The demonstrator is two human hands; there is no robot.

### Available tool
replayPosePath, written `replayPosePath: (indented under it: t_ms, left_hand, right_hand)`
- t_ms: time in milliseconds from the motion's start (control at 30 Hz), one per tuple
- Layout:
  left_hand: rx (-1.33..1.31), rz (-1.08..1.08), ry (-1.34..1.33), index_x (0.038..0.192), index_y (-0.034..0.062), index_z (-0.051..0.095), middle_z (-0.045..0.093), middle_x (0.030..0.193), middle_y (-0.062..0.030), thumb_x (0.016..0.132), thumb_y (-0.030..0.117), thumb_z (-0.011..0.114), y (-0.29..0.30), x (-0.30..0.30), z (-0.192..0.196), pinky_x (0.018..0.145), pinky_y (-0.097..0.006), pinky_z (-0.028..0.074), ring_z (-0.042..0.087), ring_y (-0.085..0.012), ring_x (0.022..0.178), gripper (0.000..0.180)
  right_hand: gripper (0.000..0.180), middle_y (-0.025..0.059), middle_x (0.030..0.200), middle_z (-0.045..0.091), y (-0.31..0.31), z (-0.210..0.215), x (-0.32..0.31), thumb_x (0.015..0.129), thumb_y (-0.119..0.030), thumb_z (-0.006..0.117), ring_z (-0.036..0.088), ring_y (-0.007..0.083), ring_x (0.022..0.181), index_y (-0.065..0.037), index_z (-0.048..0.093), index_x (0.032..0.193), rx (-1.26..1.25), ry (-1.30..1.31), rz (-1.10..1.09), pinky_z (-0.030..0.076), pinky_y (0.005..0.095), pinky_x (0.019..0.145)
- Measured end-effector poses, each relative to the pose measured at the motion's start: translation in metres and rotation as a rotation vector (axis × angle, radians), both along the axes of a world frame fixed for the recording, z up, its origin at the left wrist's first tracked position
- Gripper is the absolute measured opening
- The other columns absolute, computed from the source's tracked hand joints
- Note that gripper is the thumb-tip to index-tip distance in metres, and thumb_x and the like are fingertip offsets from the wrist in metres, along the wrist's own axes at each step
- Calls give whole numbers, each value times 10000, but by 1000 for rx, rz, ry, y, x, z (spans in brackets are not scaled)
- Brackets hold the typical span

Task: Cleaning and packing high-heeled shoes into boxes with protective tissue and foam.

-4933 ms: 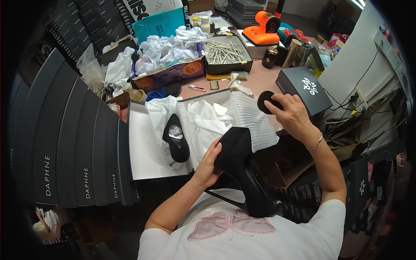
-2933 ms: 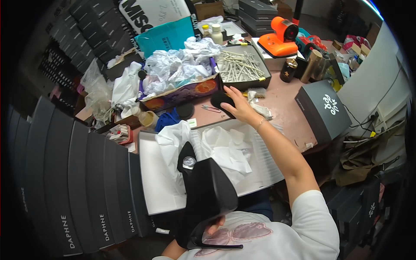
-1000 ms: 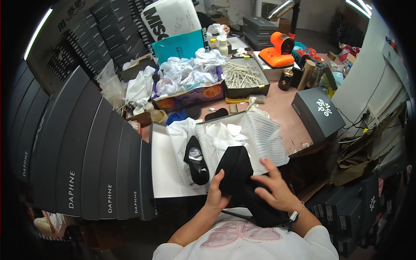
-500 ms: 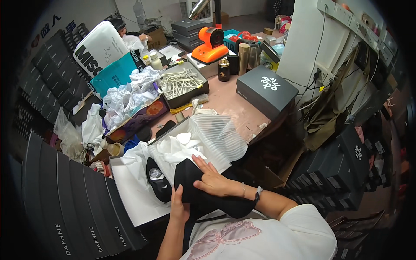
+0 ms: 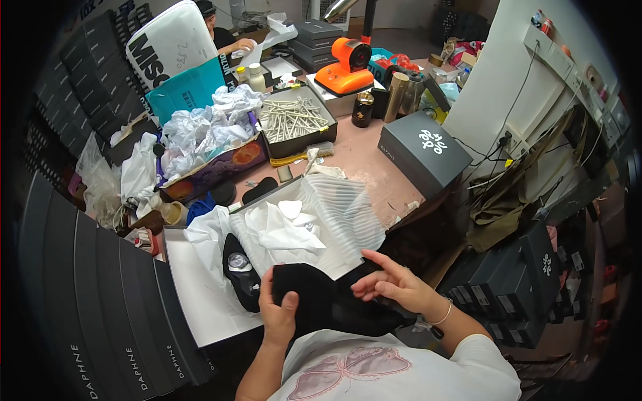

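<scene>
My left hand (image 5: 277,313) grips the left end of a long black boot (image 5: 321,301), its thumb on the near face and its fingers behind. The boot lies across in front of my body, wide at the left and tapering to the right. My right hand (image 5: 394,284) hovers over the boot's right part, fingers apart, holding nothing. Just left of the boot, a black pointed shoe (image 5: 239,277) with a round, shiny clear piece in it lies on white tissue paper (image 5: 208,235). Beyond my hands sits an open box with crumpled white paper (image 5: 271,227) and ribbed white wrapping (image 5: 348,217).
Stacked dark boxes (image 5: 120,314) stand at the left, and more shoe boxes (image 5: 508,294) at the right. On the table are a box of white sticks (image 5: 294,120), a closed grey box (image 5: 424,150), and an orange device (image 5: 344,70). Another person's hand (image 5: 239,45) handles paper at the back.
My right hand has lifted off the boot and moved right, its fingers now spread. My left hand still holds the boot, which has turned slightly. The view has shifted, showing the other person.
</scene>
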State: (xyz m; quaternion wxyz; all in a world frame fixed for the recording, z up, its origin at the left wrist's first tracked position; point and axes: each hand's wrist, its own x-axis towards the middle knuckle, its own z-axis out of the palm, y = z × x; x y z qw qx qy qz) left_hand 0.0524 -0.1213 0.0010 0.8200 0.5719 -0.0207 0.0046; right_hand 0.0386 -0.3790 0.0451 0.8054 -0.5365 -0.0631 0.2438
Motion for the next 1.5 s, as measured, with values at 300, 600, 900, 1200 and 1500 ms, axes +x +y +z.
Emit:
replayPosePath:
  t_ms: [300,600,900,1200,1500]
  left_hand:
    - [118,116,-481,1284,5,358,501,1176,-205,770,529,744,-31,-26,-27,931,-406,439,529,-291,1064,829]
    - [-115,181,-582,1272,39,385,474,1211,-212,667,586,796,-21,-25,-48,937,-474,459,540,-331,1060,914]
    - [107,68,-179,1196,-32,517,608,1105,-154,702,566,787,15,5,-19,904,-361,484,609,-241,1030,821]
    - [-443,-378,198,1262,-12,507,643,1081,-71,899,336,678,-8,52,-15,821,-265,526,632,-120,945,532]
    - [-427,-339,243,1197,-18,539,652,1039,-90,953,348,588,-17,72,-41,771,-276,561,670,-158,883,443]
  right_hand:
    - [1198,187,1448,394,47,-11,1,745,-477,786,404,263,1343,-142,-48,1536,668,399,185,329,394,1101]
    - [1139,93,1496,343,74,-11,0,737,-461,804,340,176,1374,-22,106,1523,585,358,294,241,327,1137]
    - [628,154,1291,530,54,-8,-12,937,-63,566,511,201,1192,-20,266,1487,86,157,236,393,318,1028]
    - [401,161,1002,674,41,-33,169,859,-119,660,626,281,1048,18,569,1225,-853,-828,-150,448,473,976]
    - [163,98,962,658,99,-131,240,858,-148,564,590,299,1053,-68,600,995,-1191,-1024,-249,353,566,1026]
